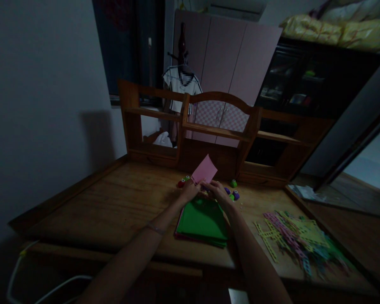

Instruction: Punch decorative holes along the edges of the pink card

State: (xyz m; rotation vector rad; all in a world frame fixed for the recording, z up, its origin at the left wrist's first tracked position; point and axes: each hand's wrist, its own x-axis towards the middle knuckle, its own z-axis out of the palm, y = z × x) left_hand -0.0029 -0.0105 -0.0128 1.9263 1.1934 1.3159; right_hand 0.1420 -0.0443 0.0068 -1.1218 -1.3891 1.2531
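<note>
A pink sheet [205,169] stands tilted up above the table, with a row of small dark marks or holes along its lower left edge. Closed at that lower edge, my left hand [191,191] grips the sheet. My right hand [218,191] meets it at the bottom corner, its fingers bent and pinched there; the fingertips are small and dim. Just below both hands lies a stack of green sheets [204,221], with a reddish layer showing at its left edge. Small red, green and purple pieces with eye-like spots, including a green one [233,183], sit behind and beside my hands.
A pile of yellow, pink and blue punched-out strips [291,236] covers the right part of the wooden table [114,202]. A wooden shelf unit [217,130] rises along the back edge. A white cable [14,270] hangs at the front left.
</note>
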